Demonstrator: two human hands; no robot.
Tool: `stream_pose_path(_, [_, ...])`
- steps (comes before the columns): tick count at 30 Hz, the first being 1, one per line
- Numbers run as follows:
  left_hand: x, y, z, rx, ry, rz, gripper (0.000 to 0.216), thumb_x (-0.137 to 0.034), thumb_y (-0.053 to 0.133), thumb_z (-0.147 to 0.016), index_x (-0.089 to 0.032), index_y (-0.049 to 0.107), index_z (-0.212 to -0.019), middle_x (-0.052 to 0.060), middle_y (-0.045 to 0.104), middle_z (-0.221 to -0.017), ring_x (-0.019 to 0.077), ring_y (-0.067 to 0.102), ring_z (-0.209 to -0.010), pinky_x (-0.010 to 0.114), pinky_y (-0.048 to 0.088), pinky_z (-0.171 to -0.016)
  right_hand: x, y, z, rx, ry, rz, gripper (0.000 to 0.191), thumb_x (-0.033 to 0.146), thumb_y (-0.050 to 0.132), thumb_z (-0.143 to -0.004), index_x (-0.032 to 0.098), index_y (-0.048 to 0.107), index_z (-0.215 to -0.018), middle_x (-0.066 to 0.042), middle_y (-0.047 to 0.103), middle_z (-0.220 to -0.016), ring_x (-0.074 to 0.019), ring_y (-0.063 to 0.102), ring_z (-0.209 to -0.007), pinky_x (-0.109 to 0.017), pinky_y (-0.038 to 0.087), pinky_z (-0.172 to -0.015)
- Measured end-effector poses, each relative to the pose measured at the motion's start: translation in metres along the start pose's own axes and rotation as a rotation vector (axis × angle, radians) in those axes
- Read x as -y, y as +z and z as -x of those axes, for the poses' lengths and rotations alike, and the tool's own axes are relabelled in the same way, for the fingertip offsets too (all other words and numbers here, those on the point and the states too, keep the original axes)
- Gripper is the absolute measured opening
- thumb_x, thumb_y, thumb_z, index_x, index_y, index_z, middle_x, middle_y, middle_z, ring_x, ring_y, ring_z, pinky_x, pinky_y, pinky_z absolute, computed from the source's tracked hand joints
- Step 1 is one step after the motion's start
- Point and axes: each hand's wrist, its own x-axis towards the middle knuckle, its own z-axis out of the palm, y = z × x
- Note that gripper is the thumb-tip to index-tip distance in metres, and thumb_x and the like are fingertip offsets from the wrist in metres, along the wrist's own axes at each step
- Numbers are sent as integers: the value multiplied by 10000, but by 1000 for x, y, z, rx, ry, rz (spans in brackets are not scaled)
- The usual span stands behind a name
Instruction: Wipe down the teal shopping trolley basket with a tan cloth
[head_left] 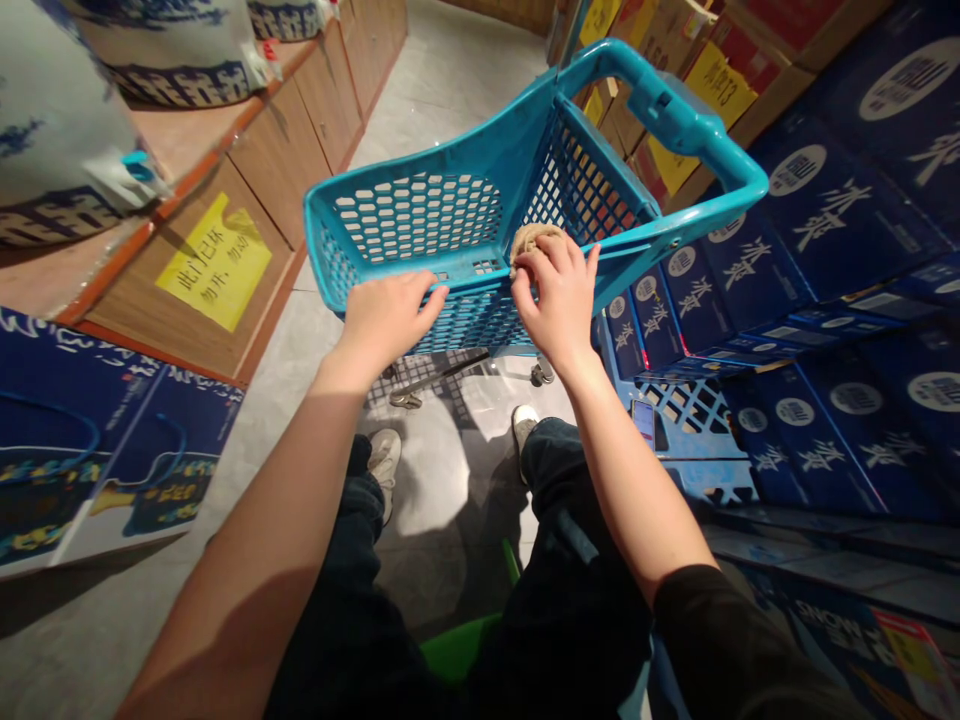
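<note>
A blue plastic shopping cart [442, 165] with honeycomb-holed walls stands in front of me, its handle up at the right. My left hand [391, 312] grips the near rim, fingers over the top edge and thumb pointing right. Under the fingers of my right hand [559, 300] is a bunched beige cloth [538, 238], pressed at the same rim near the handle end. Part of that cloth is hidden behind the fingers. Below the basket, the cart's casters touch the floor between my feet and the basket.
Blue boxes [795, 230] are stacked along the right, with a phone [643, 422] on a blue plastic pallet [694, 415]. Cartons [705, 90] stand behind the handle. On the left, large jars [172, 50] sit on a wooden cabinet [277, 150]. Something green [461, 645] is beneath me.
</note>
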Motion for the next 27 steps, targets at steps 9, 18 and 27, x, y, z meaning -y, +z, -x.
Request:
stream_pose_path(9, [1,1,0,-5,-2,-12,508,-447,314,-1142,-177,735,-1232,157,805,-1225,387,755,-1159,389,454,-783,32,-2,3,114,-75,3,342,307,451,-1088,264,738,-1269,-105,671,-1533,-362,478,-1574,-803,131,-1360])
stream_pose_path(18, [0,-1,0,-2,-5,0,514,-450,314,-1133,-190,742,-1249,154,803,-1214,376,748,-1160,385,484,-810,37,0,5,112,-37,49,369,269,521,-1044,247,725,-1351,-140,618,-1600,-412,410,-1620,-828,161,-1342])
stream_pose_path(27, [1,0,0,6,7,24,522,-456,301,-1138,-193,733,-1269,158,798,-1246,372,744,-1148,400,487,-831,5,-1,-2,7,38,17,327,298,474,-1062,261,746,-1239,-130,691,-1506,-379,501,-1547,-842,66,-1337])
